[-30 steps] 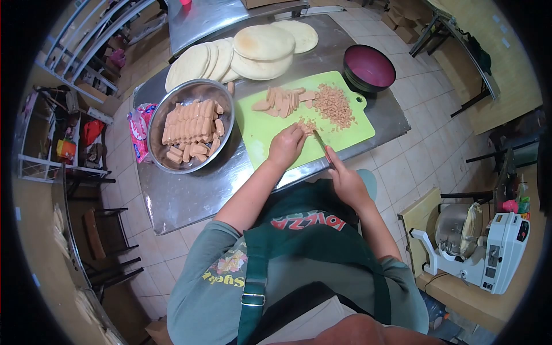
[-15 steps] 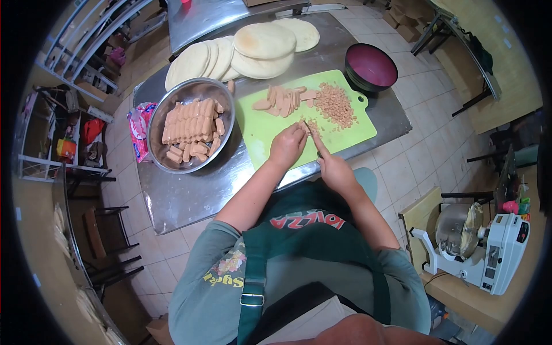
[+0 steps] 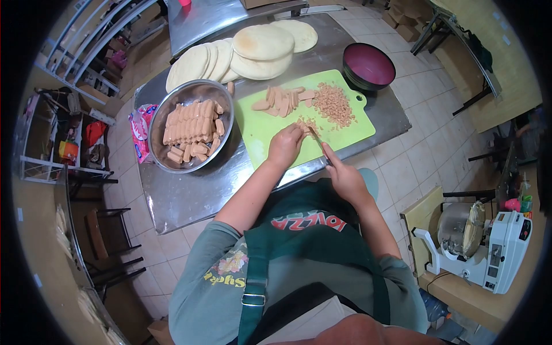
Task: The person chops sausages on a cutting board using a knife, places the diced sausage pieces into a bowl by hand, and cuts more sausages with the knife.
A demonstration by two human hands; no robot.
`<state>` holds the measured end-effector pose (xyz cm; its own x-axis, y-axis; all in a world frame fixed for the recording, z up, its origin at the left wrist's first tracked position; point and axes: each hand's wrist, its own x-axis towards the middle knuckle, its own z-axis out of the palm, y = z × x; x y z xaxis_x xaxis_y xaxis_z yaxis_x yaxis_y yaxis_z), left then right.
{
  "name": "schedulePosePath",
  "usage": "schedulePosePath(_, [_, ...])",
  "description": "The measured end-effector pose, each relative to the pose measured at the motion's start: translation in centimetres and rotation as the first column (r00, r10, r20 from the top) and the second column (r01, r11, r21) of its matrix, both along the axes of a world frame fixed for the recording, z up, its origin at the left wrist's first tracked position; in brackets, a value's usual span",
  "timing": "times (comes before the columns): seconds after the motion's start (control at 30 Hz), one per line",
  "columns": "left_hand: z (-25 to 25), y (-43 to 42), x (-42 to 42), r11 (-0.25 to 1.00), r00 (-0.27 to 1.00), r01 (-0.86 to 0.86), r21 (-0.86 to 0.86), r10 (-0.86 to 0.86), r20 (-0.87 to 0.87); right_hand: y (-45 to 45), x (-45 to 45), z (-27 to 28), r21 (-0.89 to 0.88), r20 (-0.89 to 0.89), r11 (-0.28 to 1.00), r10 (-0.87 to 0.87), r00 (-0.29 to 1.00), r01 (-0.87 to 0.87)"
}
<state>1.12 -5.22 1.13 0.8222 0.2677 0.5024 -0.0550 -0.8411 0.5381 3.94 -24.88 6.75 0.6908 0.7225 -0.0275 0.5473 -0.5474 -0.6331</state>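
My right hand (image 3: pixel 347 178) is closed round the handle of a knife (image 3: pixel 317 138), whose blade points up and left over a green cutting board (image 3: pixel 256 138). At the blade's tip lie small chopped sausage bits (image 3: pixel 309 123). My left hand (image 3: pixel 285 144) has its fingers bunched at the left of the blade, pressing sausage pieces to the board; the fingers largely hide them. Lengthwise sausage slices (image 3: pixel 278 102) lie behind my left hand. A heap of diced sausage (image 3: pixel 334 106) covers the board's upper right. Whole and broken sausages (image 3: pixel 190 123) fill part of a steel bowl (image 3: pixel 156 153) on the left.
Overlapping flat dough rounds (image 3: pixel 263 42) lie along the far side of the metal table (image 3: pixel 172 201). A dark bowl with a maroon inside (image 3: pixel 369 64) stands at the right corner. A pink plastic package (image 3: pixel 140 129) sits left of the steel bowl. A white machine (image 3: pixel 503 253) stands at lower right.
My right hand has moved slightly right and down, and the knife has shifted right, away from my left fingers. My left hand stays nearly in place.
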Motion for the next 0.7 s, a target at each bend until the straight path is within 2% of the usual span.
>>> schedulePosePath(0.07, [-0.1, 0.0, 0.0, 1.0, 1.0, 0.001, 0.002, -0.001, 0.019, 1.3, 0.4, 1.0, -0.167, -0.048, 0.986, -0.009, 0.999, 0.001])
schedulePosePath(0.17, [-0.1, 0.2, 0.0, 1.0, 1.0, 0.007, 0.0, -0.007, 0.03, 2.3, 1.0, 0.8, -0.246, -0.012, 0.969, 0.016, 1.0, -0.018])
schedulePosePath(0.4, [-0.3, 0.3, 0.1, 0.999, 0.998, 0.028, 0.021, -0.029, 0.049, 3.8, 2.5, -0.1, -0.273, 0.016, 0.959, 0.077, 0.997, -0.07])
schedulePosePath(0.7, [-0.2, 0.1, 0.0, 1.0, 0.999, 0.003, 0.016, -0.004, 0.034, 2.7, 1.1, 0.4, -0.332, -0.042, 0.939, 0.079, 0.996, -0.088])
